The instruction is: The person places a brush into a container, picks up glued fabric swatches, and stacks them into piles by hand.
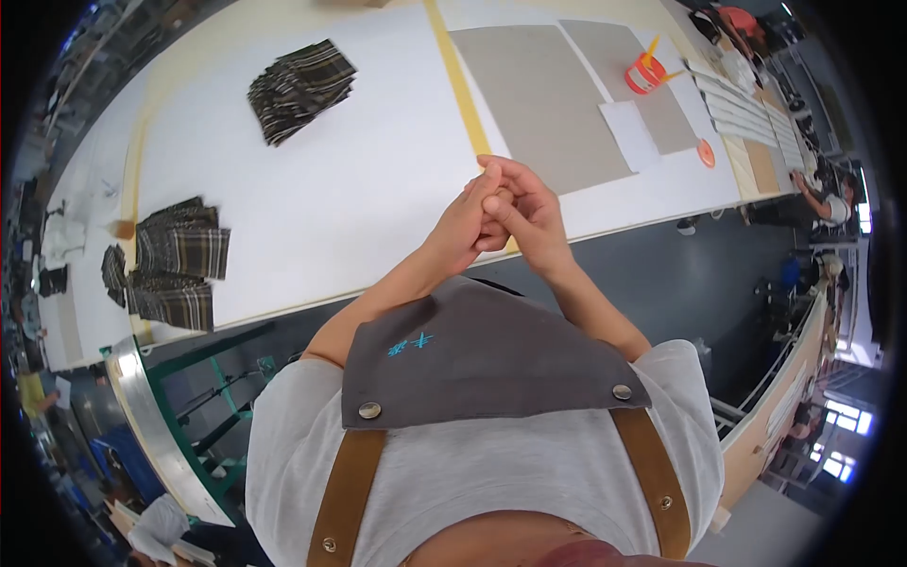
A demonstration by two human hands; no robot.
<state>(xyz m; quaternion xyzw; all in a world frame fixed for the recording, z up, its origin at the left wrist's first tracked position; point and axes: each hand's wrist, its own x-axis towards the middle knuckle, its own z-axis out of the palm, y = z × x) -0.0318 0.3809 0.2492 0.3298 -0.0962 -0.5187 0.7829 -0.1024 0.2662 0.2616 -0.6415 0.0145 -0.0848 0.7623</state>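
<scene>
My left hand [458, 227] and my right hand [537, 215] are clasped together over the near edge of the white table [350, 198]. The fingers of both are curled and pressed against each other, and no object shows between them. Beyond them to the left, a fanned stack of dark plaid fabric pieces [302, 87] lies on the table. More plaid pieces [179, 250] lie in overlapping piles near the table's left end.
Grey sheets [539, 104] and a white paper [630, 135] lie right of the yellow tape strip [458, 80]. A red container [644, 75] with yellow tools and an orange disc [706, 153] are farther right. A co-worker [831, 208] stands at the far right.
</scene>
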